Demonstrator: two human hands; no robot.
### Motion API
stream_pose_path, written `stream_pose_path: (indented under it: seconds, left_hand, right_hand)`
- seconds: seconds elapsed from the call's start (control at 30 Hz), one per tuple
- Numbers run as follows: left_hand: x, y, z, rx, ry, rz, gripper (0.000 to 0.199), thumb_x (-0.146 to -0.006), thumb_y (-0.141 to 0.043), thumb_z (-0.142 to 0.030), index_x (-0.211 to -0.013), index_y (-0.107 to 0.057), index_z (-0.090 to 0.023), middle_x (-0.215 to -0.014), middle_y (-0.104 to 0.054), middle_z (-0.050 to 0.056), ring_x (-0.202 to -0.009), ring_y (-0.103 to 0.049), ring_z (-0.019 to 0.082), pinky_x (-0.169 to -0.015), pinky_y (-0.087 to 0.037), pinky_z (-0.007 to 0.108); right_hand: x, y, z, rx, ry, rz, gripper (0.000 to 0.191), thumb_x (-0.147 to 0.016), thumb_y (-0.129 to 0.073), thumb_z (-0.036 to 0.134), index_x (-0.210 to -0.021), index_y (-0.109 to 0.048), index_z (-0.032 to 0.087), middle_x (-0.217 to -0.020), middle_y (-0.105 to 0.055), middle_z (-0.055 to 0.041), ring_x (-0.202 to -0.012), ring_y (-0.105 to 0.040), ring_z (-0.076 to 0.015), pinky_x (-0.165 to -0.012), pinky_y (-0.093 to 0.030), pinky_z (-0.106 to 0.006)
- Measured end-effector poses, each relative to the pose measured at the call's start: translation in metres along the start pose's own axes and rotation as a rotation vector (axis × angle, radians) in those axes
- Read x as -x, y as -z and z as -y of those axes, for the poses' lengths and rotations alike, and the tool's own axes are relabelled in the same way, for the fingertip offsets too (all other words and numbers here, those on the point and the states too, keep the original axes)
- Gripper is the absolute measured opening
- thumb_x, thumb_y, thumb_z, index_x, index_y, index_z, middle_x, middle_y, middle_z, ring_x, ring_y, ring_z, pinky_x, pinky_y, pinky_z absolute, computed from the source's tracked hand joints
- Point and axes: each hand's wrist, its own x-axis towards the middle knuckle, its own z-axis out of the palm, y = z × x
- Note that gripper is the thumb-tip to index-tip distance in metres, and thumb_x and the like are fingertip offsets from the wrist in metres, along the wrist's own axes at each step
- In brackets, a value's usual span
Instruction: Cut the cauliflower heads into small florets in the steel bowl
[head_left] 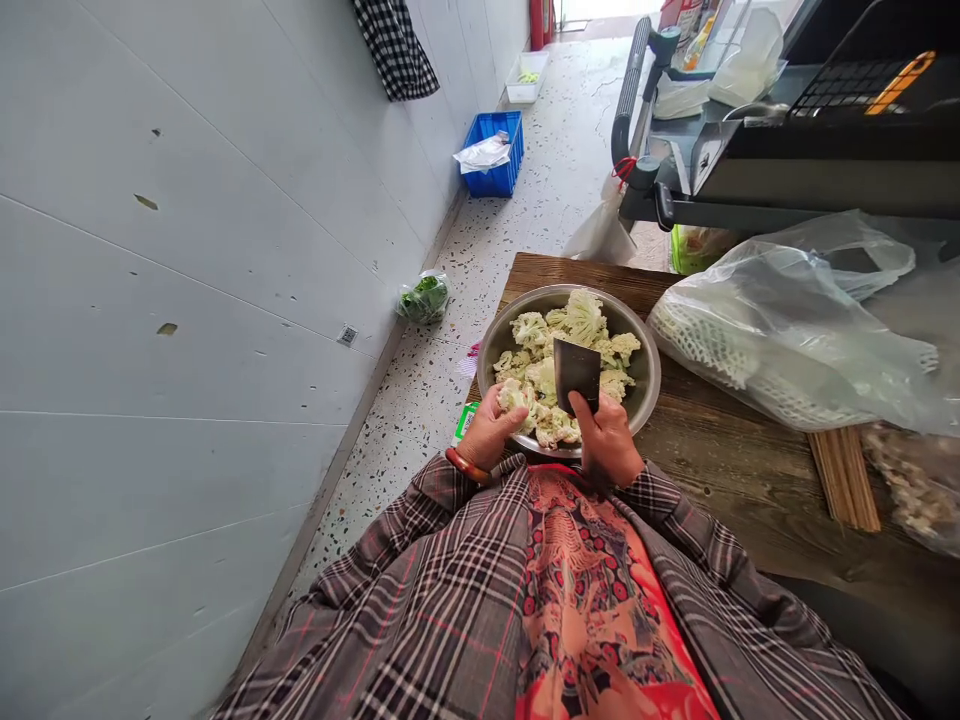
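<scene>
A wide metal bowl (649, 385) full of cauliflower pieces (583, 318) stands on the wooden table in front of me. At its near left rim my left hand (489, 430) grips a cauliflower floret (514, 396), thumb on top. My right hand (609, 440) is closed around a cleaver (576, 372), its broad dark blade raised over the bowl and the thumb pressed against the blade's lower part. The cleaver's handle is hidden inside the fist. Blade and held floret are a short way apart.
Right of the bowl, a clear plastic bag (787, 330) lies on the wooden table (697, 450), with a bundle of wooden sticks (844, 478) beside it. A grey cart (787, 212) stands beyond. On the floor are bagged greens (424, 298) and a blue crate (493, 180). A wall runs along the left.
</scene>
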Motion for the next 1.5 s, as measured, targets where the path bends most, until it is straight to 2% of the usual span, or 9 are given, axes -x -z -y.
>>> stream_pose_path:
  seconds: [0.13, 0.27, 0.43, 0.53, 0.67, 0.9, 1.07, 1.33, 1.5]
  left_hand:
    - [0.002, -0.002, -0.01, -0.033, -0.027, 0.048, 0.062, -0.059, -0.085, -0.031, -0.114, -0.058, -0.019, -0.117, -0.065, 0.008, -0.106, -0.061, 0.022, -0.1, -0.044, 0.039]
    - [0.002, 0.002, -0.012, -0.079, -0.081, 0.026, 0.061, -0.064, -0.082, -0.031, -0.119, -0.058, -0.019, -0.122, -0.063, 0.008, -0.109, -0.061, 0.022, -0.102, -0.043, 0.04]
    - [0.001, 0.008, -0.011, -0.225, -0.16, -0.062, 0.059, -0.066, -0.08, -0.033, -0.119, -0.059, -0.017, -0.118, -0.065, 0.009, -0.109, -0.06, 0.023, -0.103, -0.042, 0.039]
    - [0.0, 0.008, -0.012, -0.292, -0.172, -0.057, 0.061, -0.064, -0.082, -0.035, -0.118, -0.06, -0.016, -0.115, -0.067, 0.01, -0.106, -0.061, 0.023, -0.1, -0.044, 0.038]
    - [0.0, 0.006, -0.014, -0.365, -0.201, -0.034, 0.064, -0.063, -0.082, -0.038, -0.118, -0.06, -0.015, -0.115, -0.067, 0.011, -0.104, -0.062, 0.024, -0.097, -0.046, 0.037]
    - [0.006, 0.001, -0.022, -0.528, -0.304, -0.019, 0.061, -0.07, -0.075, -0.048, -0.119, -0.059, -0.015, -0.117, -0.065, 0.012, -0.106, -0.061, 0.025, -0.097, -0.046, 0.037]
    - [0.007, 0.001, -0.02, -0.581, -0.319, -0.018, 0.057, -0.074, -0.071, -0.048, -0.118, -0.06, -0.014, -0.119, -0.064, 0.012, -0.11, -0.059, 0.026, -0.101, -0.043, 0.038]
    - [0.003, 0.011, -0.002, -0.445, -0.192, 0.003, 0.064, -0.073, -0.073, -0.044, -0.127, -0.055, -0.016, -0.124, -0.062, 0.013, -0.112, -0.059, 0.026, -0.101, -0.043, 0.041]
    - [0.006, 0.004, -0.007, -0.651, -0.337, -0.063, 0.053, -0.073, -0.073, -0.04, -0.12, -0.061, -0.018, -0.124, -0.063, 0.011, -0.115, -0.057, 0.025, -0.106, -0.039, 0.041]
  right_hand:
    - [-0.012, -0.001, 0.005, 0.008, 0.118, 0.094, 0.03, -0.097, -0.039, 0.037, -0.085, -0.06, 0.019, -0.08, -0.066, -0.0066, -0.076, -0.063, -0.0198, -0.071, -0.051, -0.033]
    - [-0.019, 0.001, 0.012, 0.048, 0.242, 0.118, 0.03, -0.097, -0.04, 0.029, -0.121, -0.057, 0.019, -0.118, -0.066, -0.0132, -0.111, -0.061, -0.0246, -0.094, -0.05, -0.042]
    - [-0.004, 0.004, 0.031, 0.056, 0.37, 0.256, 0.036, -0.096, -0.044, 0.022, -0.131, -0.052, 0.021, -0.123, -0.064, -0.0108, -0.115, -0.06, -0.0216, -0.098, -0.05, -0.039]
    - [0.006, 0.004, 0.038, 0.113, 0.434, 0.299, 0.042, -0.094, -0.047, 0.019, -0.136, -0.048, 0.02, -0.127, -0.062, -0.0118, -0.116, -0.058, -0.0231, -0.098, -0.05, -0.041]
    - [0.011, 0.003, 0.038, 0.171, 0.444, 0.3, 0.045, -0.092, -0.049, 0.016, -0.137, -0.048, 0.018, -0.125, -0.062, -0.0134, -0.113, -0.059, -0.0246, -0.095, -0.052, -0.042]
    - [0.014, -0.002, 0.039, 0.142, 0.393, 0.291, 0.044, -0.092, -0.047, 0.015, -0.136, -0.046, 0.018, -0.124, -0.061, -0.0141, -0.114, -0.057, -0.0254, -0.096, -0.051, -0.044]
    - [0.013, -0.006, 0.039, 0.101, 0.361, 0.313, 0.039, -0.093, -0.046, 0.014, -0.131, -0.049, 0.019, -0.117, -0.061, -0.0132, -0.109, -0.059, -0.0238, -0.093, -0.052, -0.043]
    - [0.013, -0.01, 0.036, 0.148, 0.337, 0.347, 0.041, -0.088, -0.053, 0.012, -0.128, -0.048, 0.016, -0.117, -0.06, -0.0147, -0.106, -0.057, -0.0254, -0.091, -0.052, -0.043]
    - [0.013, -0.012, 0.034, 0.105, 0.323, 0.311, 0.032, -0.092, -0.048, 0.016, -0.124, -0.049, 0.015, -0.112, -0.061, -0.0151, -0.104, -0.059, -0.0249, -0.088, -0.053, -0.042]
